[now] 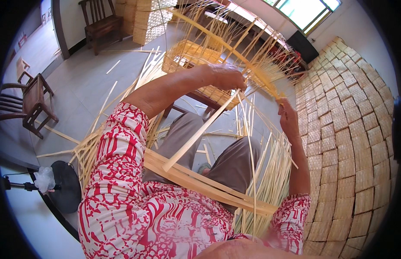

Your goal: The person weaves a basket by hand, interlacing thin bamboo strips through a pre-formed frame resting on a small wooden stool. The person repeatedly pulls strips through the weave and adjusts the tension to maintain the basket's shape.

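A partly woven bamboo basket (178, 59) rests on a wooden stool (187, 100) in front of me, with many long strips standing out from its far side. My left hand (226, 77) is closed round pale strips (200, 131) at the basket's near right. My right hand (287, 113) is raised at the right with bent fingers gripping the end of a long yellow strip band (252, 67), which crosses the upright strips. More flat strips (217, 190) lie across my lap.
Loose strips (265, 172) are bundled at my sides and scattered on the grey floor. Wooden chairs (27, 101) stand left and back left. A black fan (62, 185) sits at lower left. Stacked woven squares (343, 151) fill the right side. A tall woven stack (148, 26) stands behind.
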`<state>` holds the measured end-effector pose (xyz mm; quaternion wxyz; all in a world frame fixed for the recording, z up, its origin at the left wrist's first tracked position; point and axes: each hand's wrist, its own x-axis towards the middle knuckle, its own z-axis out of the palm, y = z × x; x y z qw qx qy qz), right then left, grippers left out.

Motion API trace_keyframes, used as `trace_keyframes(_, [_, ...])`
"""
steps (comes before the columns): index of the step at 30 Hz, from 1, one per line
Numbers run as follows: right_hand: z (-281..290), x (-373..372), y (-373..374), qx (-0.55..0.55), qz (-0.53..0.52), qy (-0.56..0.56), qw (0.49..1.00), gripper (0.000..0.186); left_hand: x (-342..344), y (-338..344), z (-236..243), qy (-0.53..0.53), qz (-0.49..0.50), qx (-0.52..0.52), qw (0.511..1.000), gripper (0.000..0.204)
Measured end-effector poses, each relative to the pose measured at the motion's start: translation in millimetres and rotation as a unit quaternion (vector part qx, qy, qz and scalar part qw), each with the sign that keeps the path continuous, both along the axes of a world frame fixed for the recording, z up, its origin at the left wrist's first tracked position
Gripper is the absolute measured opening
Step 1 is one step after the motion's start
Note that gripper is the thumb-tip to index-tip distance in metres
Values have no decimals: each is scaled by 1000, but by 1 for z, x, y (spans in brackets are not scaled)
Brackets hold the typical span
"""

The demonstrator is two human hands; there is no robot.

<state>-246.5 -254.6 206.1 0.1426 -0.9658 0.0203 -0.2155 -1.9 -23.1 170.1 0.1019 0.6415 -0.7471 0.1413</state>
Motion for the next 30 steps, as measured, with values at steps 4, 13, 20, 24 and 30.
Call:
trace_keyframes(4, [-88,8,-73,-85,21,-66,994,24,-9,5,21,172,61,52,982,22])
trace_keyframes(13, [-119,31,-98,154,-48,132,978,23,108,105,110,474,50,-300,826,33])
trace_keyframes(20, [-111,39,-101,186,-29,158,969,26,134,165,-33,143,268,-296,905,47])
trace_keyframes(24, [-113,31,-113,188,-21,148,971,25,159,159,-81,18,271,-284,920,37])
trace_keyframes(30, [-104,22,-104,163,-40,133,977,26,145,166,-61,196,283,-279,896,11])
